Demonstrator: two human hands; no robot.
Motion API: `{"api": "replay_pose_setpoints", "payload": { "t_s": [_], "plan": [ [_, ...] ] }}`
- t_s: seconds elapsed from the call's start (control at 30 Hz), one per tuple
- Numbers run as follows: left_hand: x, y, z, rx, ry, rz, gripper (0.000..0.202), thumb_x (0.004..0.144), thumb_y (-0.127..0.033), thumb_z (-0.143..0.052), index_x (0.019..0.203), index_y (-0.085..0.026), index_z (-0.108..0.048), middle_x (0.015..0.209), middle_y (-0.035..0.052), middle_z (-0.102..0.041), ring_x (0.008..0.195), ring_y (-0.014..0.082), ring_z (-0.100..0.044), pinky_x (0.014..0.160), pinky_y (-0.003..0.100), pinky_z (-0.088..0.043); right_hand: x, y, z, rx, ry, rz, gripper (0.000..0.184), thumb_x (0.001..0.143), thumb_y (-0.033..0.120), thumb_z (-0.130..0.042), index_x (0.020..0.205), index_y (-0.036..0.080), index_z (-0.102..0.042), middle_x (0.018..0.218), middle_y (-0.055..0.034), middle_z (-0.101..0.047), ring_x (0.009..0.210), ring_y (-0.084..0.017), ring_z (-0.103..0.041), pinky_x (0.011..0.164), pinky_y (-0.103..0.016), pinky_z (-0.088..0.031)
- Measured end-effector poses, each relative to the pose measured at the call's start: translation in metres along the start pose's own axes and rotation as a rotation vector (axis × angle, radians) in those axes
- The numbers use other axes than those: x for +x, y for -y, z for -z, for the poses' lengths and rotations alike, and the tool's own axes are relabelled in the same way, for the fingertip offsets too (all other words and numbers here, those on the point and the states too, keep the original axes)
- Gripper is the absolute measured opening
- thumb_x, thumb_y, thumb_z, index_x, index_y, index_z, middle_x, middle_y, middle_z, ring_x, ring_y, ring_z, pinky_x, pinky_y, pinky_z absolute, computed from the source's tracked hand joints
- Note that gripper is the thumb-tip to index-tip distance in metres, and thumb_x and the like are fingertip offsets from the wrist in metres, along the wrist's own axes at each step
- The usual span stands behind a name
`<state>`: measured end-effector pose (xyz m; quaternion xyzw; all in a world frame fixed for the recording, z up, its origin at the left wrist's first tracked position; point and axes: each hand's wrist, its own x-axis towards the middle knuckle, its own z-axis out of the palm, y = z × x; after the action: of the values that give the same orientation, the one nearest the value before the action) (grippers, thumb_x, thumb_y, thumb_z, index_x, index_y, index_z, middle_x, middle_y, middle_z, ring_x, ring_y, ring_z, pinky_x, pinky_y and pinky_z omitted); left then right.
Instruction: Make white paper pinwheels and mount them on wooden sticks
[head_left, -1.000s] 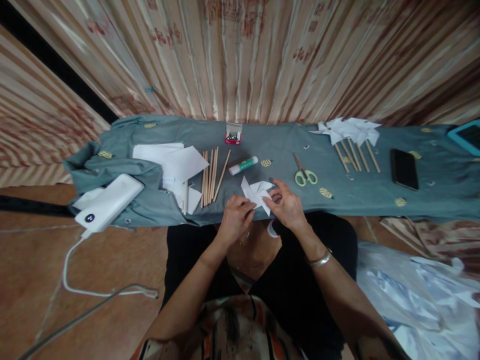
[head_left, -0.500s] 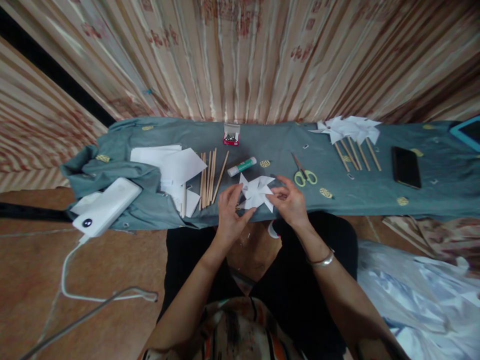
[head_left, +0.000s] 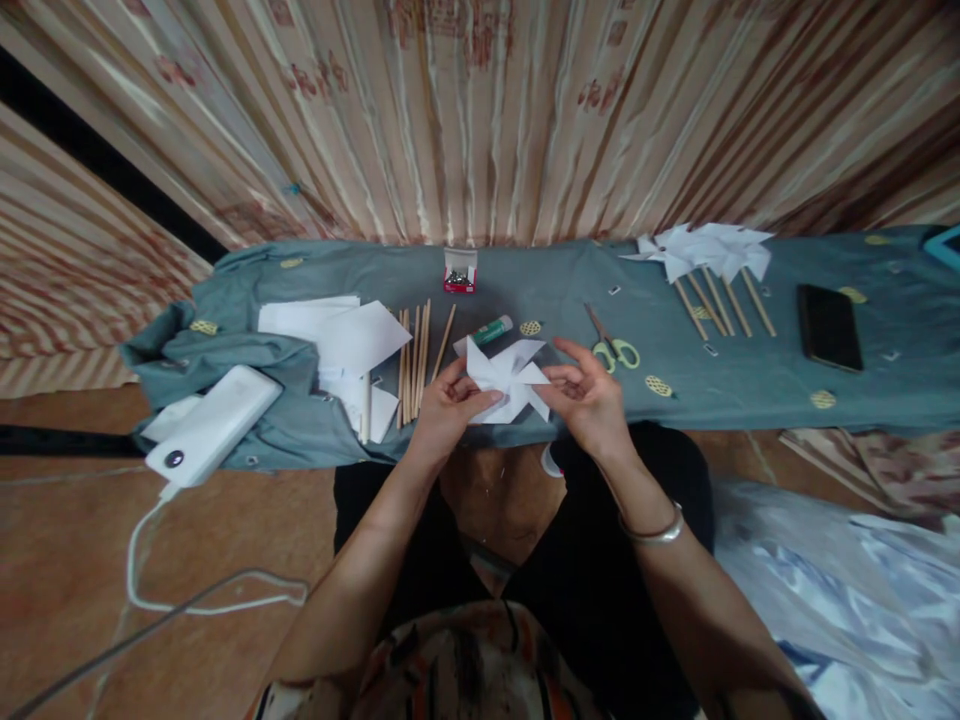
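One paper pinwheel is being held over the near edge of the green cloth, and two bare hands are on it. It's gripped on its left side between the thumb and fingers of the left hand, while a blade on the other side is pinched by the fingers of the right hand.

Four more sticks with white pinwheel heads are bunched up at the far right, heads overlapping so those can't really be counted. Roughly half a dozen loose wooden sticks are laid out left of the hands, next to a few sheets of white paper (exact number can't be told).

As for containers: one small red and white box is left open near the back edge, with a bunch of shiny metal bits inside, too tiny to count. One clear plastic bag is seen at lower right, with whitish-blue stuff in it. Also spotted: one glue stick just behind the held pinwheel, one pair of scissors and one phone.
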<state>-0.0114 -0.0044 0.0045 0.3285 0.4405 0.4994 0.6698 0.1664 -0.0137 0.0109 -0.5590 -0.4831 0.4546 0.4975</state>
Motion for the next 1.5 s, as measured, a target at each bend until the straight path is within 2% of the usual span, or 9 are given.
{"api": "replay_pose_setpoints", "payload": {
  "t_s": [0.1,0.27,0.53,0.7,0.8,0.93,1.1,1.5],
  "plan": [
    [0.003,-0.001,-0.003,0.025,-0.030,-0.004,0.077,0.043,-0.023,-0.090,0.114,-0.013,-0.062,0.086,0.0032,-0.074,0.077,0.0192,-0.068,0.076,0.033,-0.054,-0.002,0.003,-0.001,-0.037,0.010,0.038,0.062,0.068,0.031,-0.074,0.125,0.022,-0.051,0.079,0.0022,-0.070,0.065,-0.013,-0.061,0.066,-0.028,-0.050],
    [0.005,0.004,-0.007,0.084,-0.086,-0.050,0.075,0.045,-0.023,-0.088,0.114,-0.011,-0.062,0.084,0.0024,-0.073,0.073,0.0163,-0.066,0.071,0.028,-0.052,-0.003,0.006,-0.003,-0.120,0.019,0.106,0.057,0.072,0.029,-0.072,0.125,0.022,-0.052,0.080,0.0020,-0.069,0.067,-0.013,-0.060,0.069,-0.029,-0.049],
    [0.004,0.003,-0.010,0.096,-0.145,-0.061,0.066,0.045,-0.020,-0.085,0.108,-0.013,-0.064,0.083,0.0021,-0.072,0.072,0.0160,-0.065,0.069,0.027,-0.052,-0.004,0.004,-0.001,-0.175,0.047,0.129,0.058,0.073,0.027,-0.069,0.128,0.024,-0.050,0.083,0.0013,-0.069,0.071,-0.014,-0.061,0.071,-0.031,-0.051],
    [0.002,0.004,-0.014,0.059,-0.166,-0.075,0.064,0.050,-0.020,-0.083,0.111,-0.014,-0.063,0.088,0.0024,-0.073,0.074,0.0156,-0.065,0.070,0.027,-0.051,-0.004,0.002,-0.006,0.017,0.154,0.034,0.070,0.069,0.033,-0.072,0.132,0.024,-0.044,0.099,-0.0036,-0.070,0.081,-0.018,-0.066,0.074,-0.033,-0.054],
    [0.001,0.005,-0.017,0.033,-0.176,-0.069,0.066,0.050,-0.020,-0.083,0.112,-0.014,-0.062,0.088,0.0027,-0.072,0.075,0.0162,-0.066,0.070,0.027,-0.051,-0.003,-0.001,-0.012,0.133,0.218,-0.073,0.078,0.065,0.040,-0.076,0.133,0.024,-0.042,0.099,-0.0047,-0.071,0.077,-0.021,-0.068,0.070,-0.035,-0.056],
    [-0.002,0.006,-0.020,0.003,-0.171,-0.068,0.070,0.049,-0.021,-0.084,0.115,-0.013,-0.061,0.087,0.0025,-0.072,0.073,0.0155,-0.065,0.070,0.027,-0.050,-0.001,-0.004,-0.018,0.169,0.170,-0.110,0.074,0.061,0.038,-0.079,0.126,0.022,-0.048,0.091,-0.0043,-0.072,0.078,-0.023,-0.069,0.072,-0.038,-0.058],
    [-0.005,0.005,-0.022,0.034,-0.182,-0.082,0.071,0.050,-0.021,-0.083,0.117,-0.014,-0.060,0.086,0.0022,-0.072,0.071,0.0152,-0.065,0.066,0.025,-0.051,-0.001,-0.006,-0.020,0.152,0.144,-0.112,0.067,0.063,0.036,-0.077,0.123,0.022,-0.049,0.087,-0.0032,-0.073,0.073,-0.022,-0.069,0.069,-0.038,-0.058],
    [-0.006,0.011,-0.016,0.007,-0.166,-0.083,0.073,0.049,-0.024,-0.086,0.117,-0.014,-0.060,0.091,0.0037,-0.073,0.077,0.0169,-0.067,0.074,0.028,-0.052,-0.001,-0.002,-0.019,0.127,0.118,-0.110,0.063,0.062,0.034,-0.076,0.119,0.021,-0.052,0.081,-0.0016,-0.073,0.066,-0.021,-0.068,0.062,-0.034,-0.056]
  ]
}}
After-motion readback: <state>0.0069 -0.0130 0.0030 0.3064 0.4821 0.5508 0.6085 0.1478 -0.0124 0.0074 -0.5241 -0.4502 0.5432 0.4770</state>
